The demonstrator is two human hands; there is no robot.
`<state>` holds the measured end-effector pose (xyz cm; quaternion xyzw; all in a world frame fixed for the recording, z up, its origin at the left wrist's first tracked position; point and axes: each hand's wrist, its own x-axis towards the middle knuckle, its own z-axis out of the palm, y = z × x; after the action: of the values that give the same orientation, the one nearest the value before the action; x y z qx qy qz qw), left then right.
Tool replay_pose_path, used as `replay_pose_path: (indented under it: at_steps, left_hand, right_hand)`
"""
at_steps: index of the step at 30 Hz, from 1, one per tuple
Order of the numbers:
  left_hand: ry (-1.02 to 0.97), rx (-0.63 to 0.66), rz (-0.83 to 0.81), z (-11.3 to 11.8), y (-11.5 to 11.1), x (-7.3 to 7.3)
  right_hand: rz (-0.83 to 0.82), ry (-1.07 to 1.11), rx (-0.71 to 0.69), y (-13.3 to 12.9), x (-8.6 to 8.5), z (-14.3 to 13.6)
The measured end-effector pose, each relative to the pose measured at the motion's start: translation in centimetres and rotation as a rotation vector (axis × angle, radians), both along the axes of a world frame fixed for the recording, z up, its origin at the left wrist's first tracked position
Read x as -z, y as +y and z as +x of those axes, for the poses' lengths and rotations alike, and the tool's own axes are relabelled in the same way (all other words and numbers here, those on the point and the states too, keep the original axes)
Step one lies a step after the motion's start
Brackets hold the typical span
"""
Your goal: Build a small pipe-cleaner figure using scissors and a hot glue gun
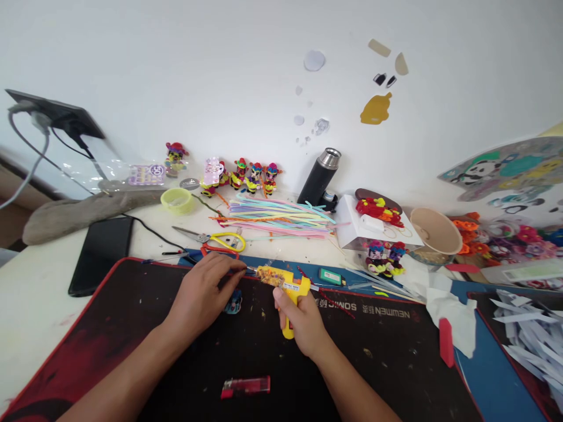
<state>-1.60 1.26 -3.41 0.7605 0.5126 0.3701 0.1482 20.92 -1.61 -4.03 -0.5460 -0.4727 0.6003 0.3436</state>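
Observation:
A yellow glue gun (295, 286) is gripped by its handle in my right hand (303, 322), its nozzle pointing left. My left hand (204, 287) is closed in a pinch at the nozzle tip; whatever lies between its fingertips is too small to make out. Just below those fingertips a small blue figure piece (234, 302) lies on the black mat (352, 363). Nearer to me on the mat is a red lighter (246, 386). Scissors with yellow and orange handles (224, 241) rest beyond my left hand.
Pastel pipe cleaners (281, 217) lie behind the mat, with small colourful figures (255, 177) by the wall. A black thermos (319, 176), a white box (352, 223) and a green lighter (331, 276) are right of centre. A phone (101, 255) lies left; paper strips (532, 340) fill the far right.

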Motion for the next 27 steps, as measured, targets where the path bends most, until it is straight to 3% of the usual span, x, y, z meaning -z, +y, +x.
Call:
replay_pose_path:
  at_steps: [27]
  left_hand:
    - [0.058,0.015,0.052,-0.04,0.08,-0.11]
  right_hand:
    - [-0.014,-0.032,0.009,-0.14,0.13,-0.01]
